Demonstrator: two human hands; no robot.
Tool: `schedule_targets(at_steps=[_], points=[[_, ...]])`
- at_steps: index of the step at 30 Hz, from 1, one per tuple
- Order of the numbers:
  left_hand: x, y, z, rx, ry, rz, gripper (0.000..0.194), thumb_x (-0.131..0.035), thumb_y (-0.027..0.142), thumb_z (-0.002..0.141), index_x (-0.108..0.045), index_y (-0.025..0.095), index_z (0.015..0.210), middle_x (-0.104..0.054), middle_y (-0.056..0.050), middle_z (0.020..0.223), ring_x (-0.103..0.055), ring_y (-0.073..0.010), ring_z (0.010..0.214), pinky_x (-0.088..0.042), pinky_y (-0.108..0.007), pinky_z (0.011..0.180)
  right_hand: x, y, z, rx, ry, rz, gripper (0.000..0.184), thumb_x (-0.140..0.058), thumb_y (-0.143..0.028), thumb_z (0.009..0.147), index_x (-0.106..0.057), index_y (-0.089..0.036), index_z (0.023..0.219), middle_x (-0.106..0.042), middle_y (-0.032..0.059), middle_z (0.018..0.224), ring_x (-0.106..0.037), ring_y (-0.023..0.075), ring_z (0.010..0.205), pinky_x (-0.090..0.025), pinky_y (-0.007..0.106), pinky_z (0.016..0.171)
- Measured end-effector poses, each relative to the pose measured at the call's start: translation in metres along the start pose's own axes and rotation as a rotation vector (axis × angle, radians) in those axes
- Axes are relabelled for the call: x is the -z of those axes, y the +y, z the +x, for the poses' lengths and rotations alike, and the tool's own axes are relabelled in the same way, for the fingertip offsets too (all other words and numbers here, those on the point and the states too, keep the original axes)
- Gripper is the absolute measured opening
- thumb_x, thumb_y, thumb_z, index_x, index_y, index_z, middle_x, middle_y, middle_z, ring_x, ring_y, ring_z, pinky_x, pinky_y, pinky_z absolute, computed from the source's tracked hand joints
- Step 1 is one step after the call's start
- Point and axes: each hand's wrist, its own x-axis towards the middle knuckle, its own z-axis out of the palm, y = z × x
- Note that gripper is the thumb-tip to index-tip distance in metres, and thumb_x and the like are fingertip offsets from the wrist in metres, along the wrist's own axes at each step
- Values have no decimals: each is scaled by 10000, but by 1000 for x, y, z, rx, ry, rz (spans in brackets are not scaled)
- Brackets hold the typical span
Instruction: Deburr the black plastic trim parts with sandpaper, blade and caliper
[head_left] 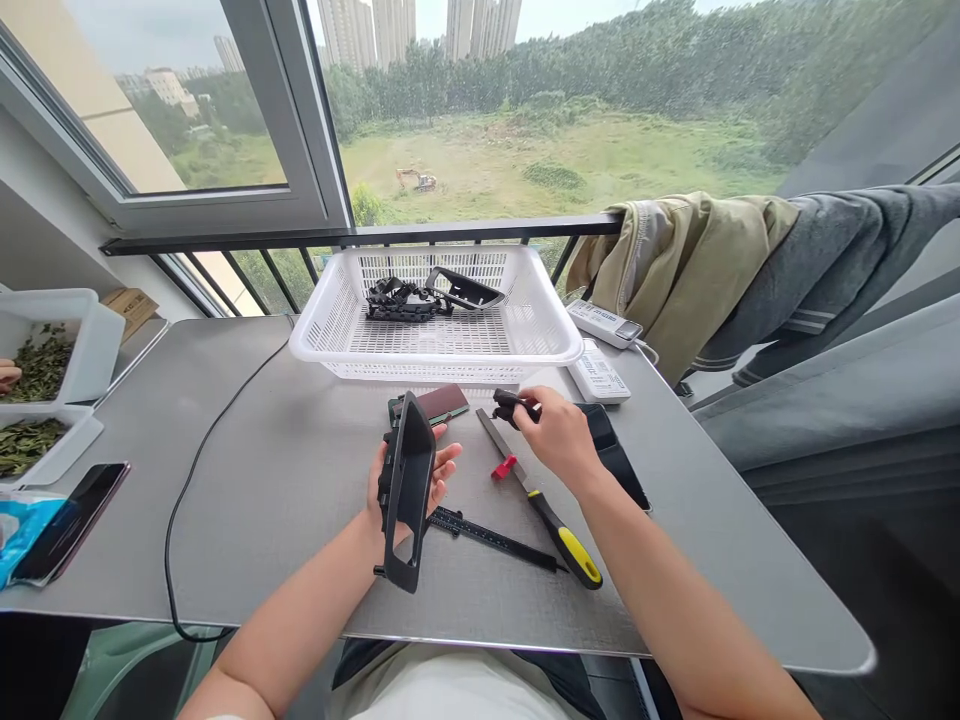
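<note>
My left hand [440, 465] holds a long black plastic frame [410, 490] upright on its side. The frame rests against the palm, with some fingers stretched out behind it. Between the thumb and fingers of my right hand [559, 435] is a small black plastic part [512, 408], just above the tabletop. Below it lies a flat file [559, 528] with a black and yellow handle, and a small red piece [504, 467] at its blade. A black caliper [495, 537] lies between my forearms. Behind my left hand is a reddish-brown flat block [444, 402] with a green edge.
A white plastic basket [435, 357] at the back holds several black plastic parts. A black flat device [619, 460] lies under my right wrist. White power units [600, 372] stand at the right. A cable [196, 470], a phone [75, 520] and tubs of dried leaves [94, 340] are left.
</note>
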Motion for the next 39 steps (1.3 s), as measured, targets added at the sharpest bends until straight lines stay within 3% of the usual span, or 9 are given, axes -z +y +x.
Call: schedule_targets(at_steps=[2,5,8,14,20,25,29,33,39], points=[[-1,-2,1,-9,-18,29,540,-491,481,850,-557,155,1276,-696,-146,1119,-684,-185,927,-521,-231,692,1,-7,-3,-4,10,78,290,-438,-290,860,-613,-148,1042,-689,100,903,-626,215,769,-478,354,730],[-6,-4,0,-26,-9,65,501,-483,474,872,-592,157,1244,-692,-153,1152,-642,-241,1090,-512,-296,836,-7,-22,-17,25,-101,386,371,-473,-411,867,-599,-158,1107,-690,57,826,-635,188,714,-509,313,649],[-11,-5,-2,22,74,117,420,-538,455,854,-660,180,1146,-708,-122,1130,-626,-272,1120,-517,-312,798,-20,-35,-35,38,-175,599,373,-546,-440,837,-623,-183,1097,-695,52,868,-618,186,707,-515,331,657],[-6,-8,1,120,210,215,360,-593,447,839,-719,131,954,-749,-114,896,-706,-276,881,-544,-330,682,-26,-41,-47,95,-202,569,320,-629,-332,779,-640,-209,1074,-707,65,1000,-645,219,857,-515,369,783],[-2,-12,0,120,47,206,775,-524,783,704,-653,143,1121,-731,-157,971,-709,-343,885,-549,-411,698,-19,-40,-47,48,-135,580,234,-589,-318,787,-653,-192,973,-714,42,845,-650,200,726,-524,332,674],[-2,-10,-4,87,11,338,562,-728,466,690,-612,163,1149,-729,-124,976,-713,-307,829,-563,-410,708,-10,-36,-48,131,52,490,205,-540,-315,857,-669,-211,979,-702,61,887,-652,214,788,-531,345,713],[-7,-10,-5,90,56,428,562,-690,469,701,-611,145,1154,-724,-102,871,-680,-223,629,-542,-327,555,-5,-30,-48,363,262,401,209,-510,-252,912,-684,-243,1027,-642,75,933,-635,206,826,-535,352,745],[-8,-13,-5,11,69,487,515,-697,420,714,-621,190,1169,-702,-57,816,-642,-171,605,-495,-262,548,-12,-24,-47,610,175,281,279,-482,-142,918,-670,-263,1084,-588,76,938,-596,195,810,-545,351,701],[-9,-9,-6,-190,199,487,407,-685,431,709,-652,190,1035,-661,-32,787,-596,-156,617,-449,-263,550,-20,-33,-61,686,-49,207,333,-422,-77,918,-603,-188,1174,-558,125,994,-566,229,928,-556,379,761]])
